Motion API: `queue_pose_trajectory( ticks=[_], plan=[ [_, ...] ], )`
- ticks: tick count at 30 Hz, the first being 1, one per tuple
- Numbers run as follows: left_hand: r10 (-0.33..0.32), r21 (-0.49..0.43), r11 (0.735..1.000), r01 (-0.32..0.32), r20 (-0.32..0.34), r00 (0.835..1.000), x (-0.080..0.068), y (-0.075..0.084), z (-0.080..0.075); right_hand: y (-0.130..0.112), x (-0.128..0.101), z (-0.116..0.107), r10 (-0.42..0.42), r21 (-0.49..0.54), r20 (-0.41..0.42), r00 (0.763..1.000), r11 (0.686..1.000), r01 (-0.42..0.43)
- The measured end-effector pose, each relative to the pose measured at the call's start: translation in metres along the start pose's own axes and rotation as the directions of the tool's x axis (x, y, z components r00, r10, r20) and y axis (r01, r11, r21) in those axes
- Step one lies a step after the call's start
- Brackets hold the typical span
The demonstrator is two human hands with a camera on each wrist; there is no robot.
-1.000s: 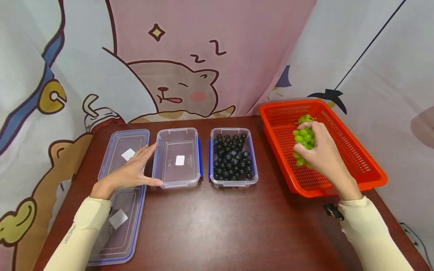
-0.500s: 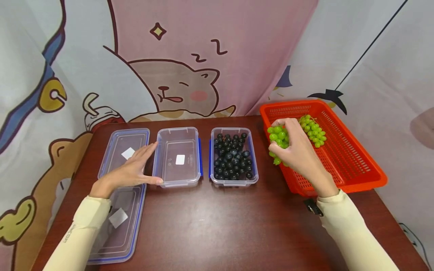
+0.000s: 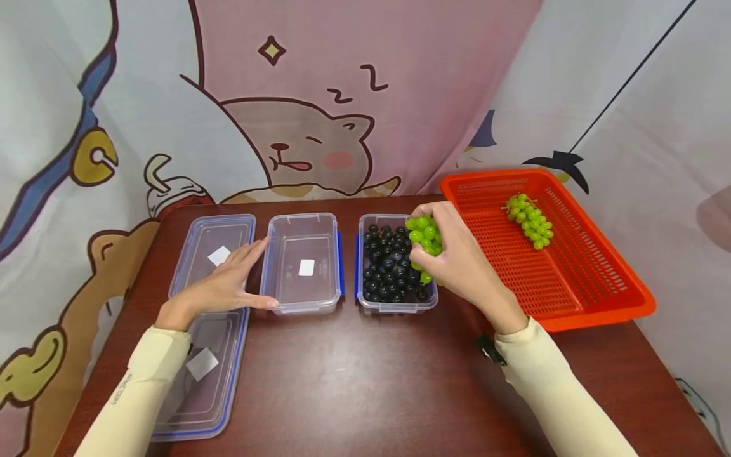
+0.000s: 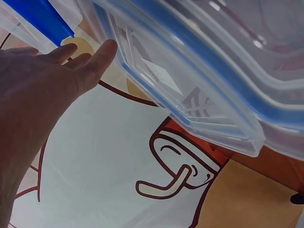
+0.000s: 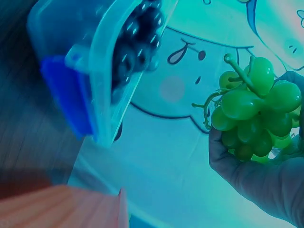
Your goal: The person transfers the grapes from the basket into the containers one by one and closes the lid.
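Note:
My right hand [image 3: 457, 260] holds a bunch of green grapes [image 3: 425, 235] over the right side of a clear box of dark grapes [image 3: 388, 273]. In the right wrist view, thumb and fingers curl round the green grapes [image 5: 256, 109], their stem poking out. My left hand [image 3: 219, 289] lies along the left side of a clear box [image 3: 305, 247] with a white label inside. Its fingers are nearly straight, with the thumb by the near left corner. The left wrist view shows that hand [image 4: 52, 80] beside clear plastic with blue edging.
A red plastic basket [image 3: 619, 254] stands at the right with another bunch of green grapes [image 3: 531, 219] in it. Two clear lids with blue seals, the far lid [image 3: 200, 244] and the near lid [image 3: 214, 393], lie at the left. A printed curtain hangs behind the brown table [image 3: 342, 381].
My right hand has lifted the green grapes out of the red basket and moved left to the dark grapes' box. The other green bunch is now uncovered. My left hand stays by its box.

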State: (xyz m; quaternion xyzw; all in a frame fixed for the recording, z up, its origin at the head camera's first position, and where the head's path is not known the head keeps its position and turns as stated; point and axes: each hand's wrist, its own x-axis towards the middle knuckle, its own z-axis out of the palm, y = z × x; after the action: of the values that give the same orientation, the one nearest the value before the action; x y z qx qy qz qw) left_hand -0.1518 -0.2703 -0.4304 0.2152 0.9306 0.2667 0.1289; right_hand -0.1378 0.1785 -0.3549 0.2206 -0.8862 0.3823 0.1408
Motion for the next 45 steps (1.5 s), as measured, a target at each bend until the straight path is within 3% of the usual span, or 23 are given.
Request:
queue_pose_trajectory(
  ticks=[13, 30, 45],
  plan=[
    [0.023, -0.016, 1.0, -0.024, -0.009, 1.0, 0.002, -0.004, 0.001, -0.025, 0.013, 0.042, -0.036, 0.059, 0.078, 0.996, 0.998, 0.031],
    [0.038, -0.011, 0.999, -0.038, -0.01, 0.999, 0.003, -0.006, 0.0, -0.036, 0.026, 0.083, -0.077, 0.112, 0.161, 0.984, 0.992, 0.059],
    [0.0, -0.023, 1.0, 0.001, 0.018, 1.0, 0.001, -0.004, -0.001, -0.056, 0.039, 0.128, -0.191, 0.077, 0.217, 0.957, 0.981, 0.178]
  ],
)
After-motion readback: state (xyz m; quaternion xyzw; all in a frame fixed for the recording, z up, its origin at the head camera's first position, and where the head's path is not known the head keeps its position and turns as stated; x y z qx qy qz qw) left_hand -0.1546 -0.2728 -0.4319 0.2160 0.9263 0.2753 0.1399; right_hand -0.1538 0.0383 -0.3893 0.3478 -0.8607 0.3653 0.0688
